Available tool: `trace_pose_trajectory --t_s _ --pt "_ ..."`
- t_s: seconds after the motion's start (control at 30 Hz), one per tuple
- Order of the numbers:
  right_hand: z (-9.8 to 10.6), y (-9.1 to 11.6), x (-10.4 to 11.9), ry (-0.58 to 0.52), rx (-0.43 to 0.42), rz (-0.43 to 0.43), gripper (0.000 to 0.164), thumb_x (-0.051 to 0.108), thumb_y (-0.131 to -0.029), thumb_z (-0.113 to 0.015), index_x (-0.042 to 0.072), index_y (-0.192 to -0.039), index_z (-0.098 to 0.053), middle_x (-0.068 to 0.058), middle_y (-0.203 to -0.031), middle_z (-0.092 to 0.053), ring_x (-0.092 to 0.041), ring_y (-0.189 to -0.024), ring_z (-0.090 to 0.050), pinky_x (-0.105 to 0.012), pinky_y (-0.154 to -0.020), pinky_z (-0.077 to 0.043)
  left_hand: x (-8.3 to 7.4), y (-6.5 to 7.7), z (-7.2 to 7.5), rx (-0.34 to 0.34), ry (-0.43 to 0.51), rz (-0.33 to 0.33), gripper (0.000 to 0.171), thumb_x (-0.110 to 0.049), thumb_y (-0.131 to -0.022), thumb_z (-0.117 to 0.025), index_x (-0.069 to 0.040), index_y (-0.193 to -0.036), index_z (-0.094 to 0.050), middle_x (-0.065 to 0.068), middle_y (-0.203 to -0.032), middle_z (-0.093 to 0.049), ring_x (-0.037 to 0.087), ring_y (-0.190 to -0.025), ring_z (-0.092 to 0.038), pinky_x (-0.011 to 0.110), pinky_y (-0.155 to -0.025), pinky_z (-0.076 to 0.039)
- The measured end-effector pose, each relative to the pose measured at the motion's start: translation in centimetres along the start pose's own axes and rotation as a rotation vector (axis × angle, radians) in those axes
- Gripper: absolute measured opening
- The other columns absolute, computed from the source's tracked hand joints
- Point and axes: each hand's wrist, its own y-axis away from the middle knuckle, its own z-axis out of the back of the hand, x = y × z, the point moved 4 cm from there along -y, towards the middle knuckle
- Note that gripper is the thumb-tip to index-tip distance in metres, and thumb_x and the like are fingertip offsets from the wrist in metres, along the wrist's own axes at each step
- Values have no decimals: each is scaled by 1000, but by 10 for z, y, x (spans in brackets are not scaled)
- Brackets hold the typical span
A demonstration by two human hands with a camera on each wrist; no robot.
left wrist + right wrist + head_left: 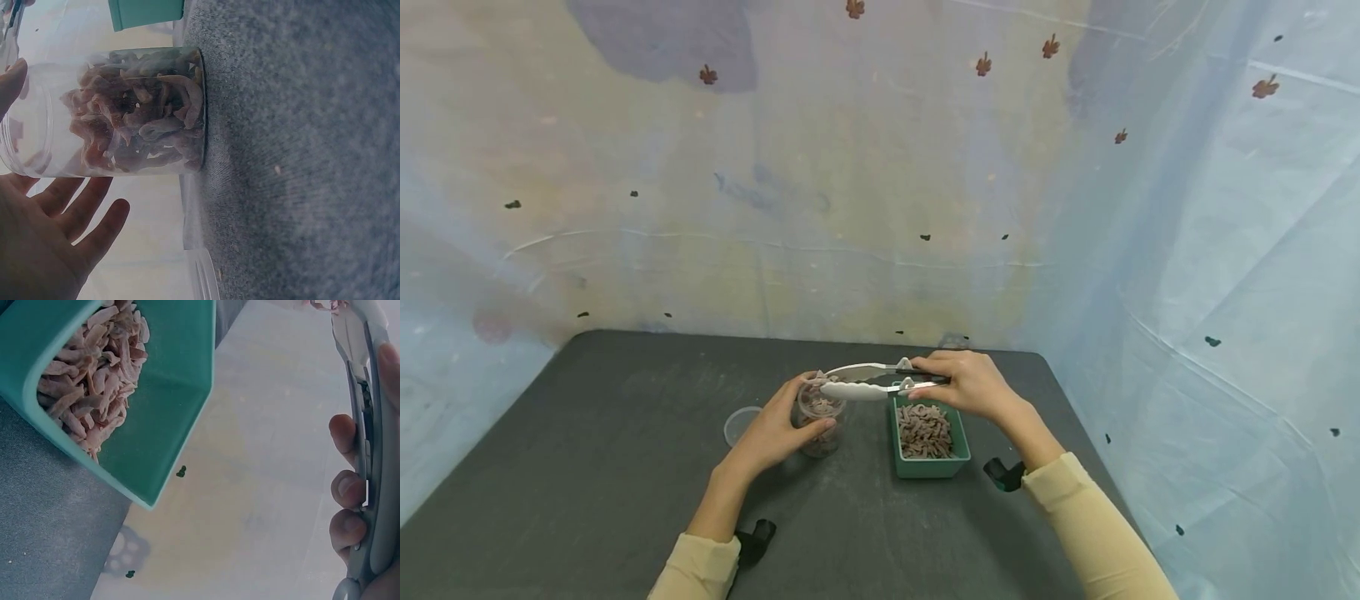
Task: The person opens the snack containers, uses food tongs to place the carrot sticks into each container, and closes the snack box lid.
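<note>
In the head view my left hand [772, 435] holds a clear plastic jar [61, 125] upright on the table, thumb on the near side and fingers round the far side. Curled greyish-pink strips [134, 115] fill much of it. My right hand [967, 383] grips a pair of tongs [857, 391] with dark handles and white tips, fingers wrapped along the arms in the right wrist view. The tong tips lie over the jar's mouth, with some strips at them. To the right, below the right hand, stands a green box [931, 470] holding more strips [94, 375].
A clear round lid [203, 278] lies on the dark grey table [625, 467] left of the jar. Patterned plastic sheeting [850, 183] hangs behind the table and along its right side. Each wrist carries a black camera mount [758, 540].
</note>
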Motion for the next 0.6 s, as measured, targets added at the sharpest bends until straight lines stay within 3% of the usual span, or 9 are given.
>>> trace_pose_trajectory --t_s 0.1,0.3,0.6 --pt "-2 -1 2 19 13 -3 58 39 -86 -83 13 -137 -71 -1 -115 -75 -7 -67 -57 -24 -57 -43 0 0 0 -3 6 6 94 -60 -92 -73 -23 -165 -27 17 -168 -28 47 -148 -36 71 -107 -40" --pt "-9 -5 3 60 34 7 57 38 -86 -84 14 -137 -71 0 -113 -75 -4 -62 -52 -21 -52 -35 1 -1 -1 1 17 9 97 -63 -91 -73 -23 -165 -26 16 -168 -28 46 -149 -36 71 -108 -39" --pt "-12 -7 4 86 29 23 55 45 -89 -79 15 -135 -72 2 -106 -75 -4 -61 -50 -20 -51 -33 1 -1 -1 9 21 24 97 -63 -90 -74 -25 -166 -25 15 -169 -27 46 -149 -36 71 -107 -40"
